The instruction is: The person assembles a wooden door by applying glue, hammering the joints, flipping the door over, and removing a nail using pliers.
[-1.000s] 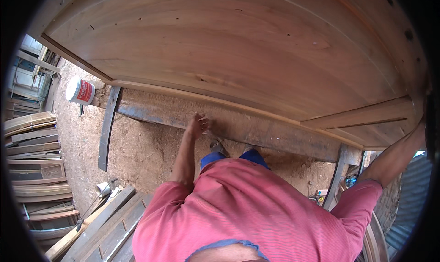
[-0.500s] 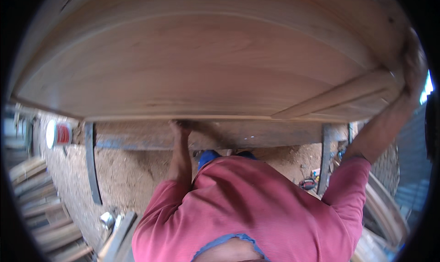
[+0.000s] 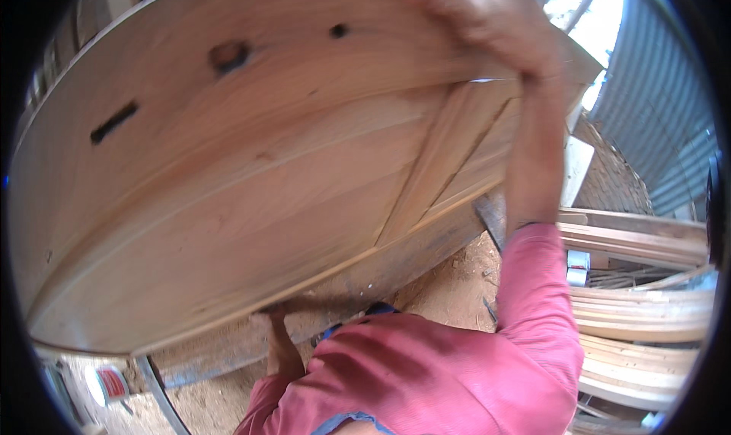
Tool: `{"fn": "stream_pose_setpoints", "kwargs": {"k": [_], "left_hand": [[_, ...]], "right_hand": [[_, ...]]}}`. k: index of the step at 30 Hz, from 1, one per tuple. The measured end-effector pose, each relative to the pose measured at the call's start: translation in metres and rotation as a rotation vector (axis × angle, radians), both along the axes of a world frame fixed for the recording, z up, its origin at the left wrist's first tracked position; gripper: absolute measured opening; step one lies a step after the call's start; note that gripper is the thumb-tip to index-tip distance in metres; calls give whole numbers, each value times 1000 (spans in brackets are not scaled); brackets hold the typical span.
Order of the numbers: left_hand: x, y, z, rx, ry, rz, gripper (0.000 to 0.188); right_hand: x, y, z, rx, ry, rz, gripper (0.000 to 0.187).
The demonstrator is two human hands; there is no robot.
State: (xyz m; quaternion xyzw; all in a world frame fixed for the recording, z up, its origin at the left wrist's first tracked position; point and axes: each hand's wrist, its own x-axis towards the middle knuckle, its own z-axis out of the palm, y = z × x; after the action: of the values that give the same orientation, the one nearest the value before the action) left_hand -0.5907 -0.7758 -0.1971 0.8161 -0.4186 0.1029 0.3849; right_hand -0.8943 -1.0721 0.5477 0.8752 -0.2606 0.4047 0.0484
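Observation:
A large wooden door panel (image 3: 251,168) fills most of the view, tilted up with its right end high. My right hand (image 3: 487,20) is raised and grips the panel's upper edge at the top right. My left hand (image 3: 272,313) reaches up under the panel's lower edge; its fingers are hidden behind the wood. My pink shirt (image 3: 426,374) fills the bottom centre. A dark slot (image 3: 114,121) and a knot (image 3: 228,54) mark the panel's upper left face.
A metal workbench frame (image 3: 228,359) stands under the panel on sandy ground (image 3: 457,283). Curved wooden pieces (image 3: 647,321) are stacked at right. A corrugated metal wall (image 3: 655,100) rises at the far right. A white and red bucket (image 3: 106,383) sits at lower left.
The panel has swung up from lying flat on the bench to a steep tilt. My right hand rose with its edge; my left hand stays under the lower edge.

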Motion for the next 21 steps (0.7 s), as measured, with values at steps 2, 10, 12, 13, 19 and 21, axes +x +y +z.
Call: {"fn": "stream_pose_setpoints", "kwargs": {"k": [2, 10, 12, 13, 19, 21], "left_hand": [[-1, 0, 16, 22, -25, -7, 56], [-6, -6, 15, 50, 310, 125, 60], [-6, -6, -1, -57, 526, 200, 61], [-9, -9, -8, -121, 635, 218, 61], [-14, -12, -47, -595, 1120, 250, 63], [-5, -9, -68, -778, 1231, 216, 64]], "right_hand": [[8, -4, -4, -11, -28, -27, 91], [16, -35, -1, -34, -39, -43, 91], [19, -27, -2, -102, -43, -45, 88], [21, -36, -4, -88, -39, -55, 86], [27, -53, -8, -100, 34, -82, 65], [20, -58, -8, -127, -1, -69, 69]]}}
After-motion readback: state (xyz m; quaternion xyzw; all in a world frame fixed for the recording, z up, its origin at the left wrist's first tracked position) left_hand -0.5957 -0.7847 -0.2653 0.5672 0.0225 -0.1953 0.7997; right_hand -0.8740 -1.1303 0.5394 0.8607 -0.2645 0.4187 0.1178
